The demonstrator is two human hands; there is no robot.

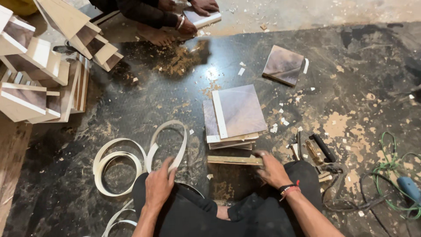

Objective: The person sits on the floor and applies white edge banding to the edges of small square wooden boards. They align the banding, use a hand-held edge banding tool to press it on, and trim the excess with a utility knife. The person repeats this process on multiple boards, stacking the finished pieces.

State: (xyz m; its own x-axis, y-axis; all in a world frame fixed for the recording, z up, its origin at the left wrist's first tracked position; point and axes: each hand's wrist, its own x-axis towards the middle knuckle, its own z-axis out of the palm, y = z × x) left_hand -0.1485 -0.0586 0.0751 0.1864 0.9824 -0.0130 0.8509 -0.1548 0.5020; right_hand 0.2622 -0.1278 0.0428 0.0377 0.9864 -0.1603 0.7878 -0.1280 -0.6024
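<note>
White edge-banding strip [169, 145] curls up from the left hand [158, 184], fingers closed round its end. Right hand [271, 169] grips a wooden panel [234, 160] on edge — just below the stacked boards [234, 118].

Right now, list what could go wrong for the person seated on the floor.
The left hand holds a loose white edge strip that could kink or snag. The right hand steadies a panel on edge that might tip. Nearby tangled cables could catch a leg.

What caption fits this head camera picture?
Seated on a dusty floor, left hand grips white edge banding strip while right hand steadies a wood strip.
</note>
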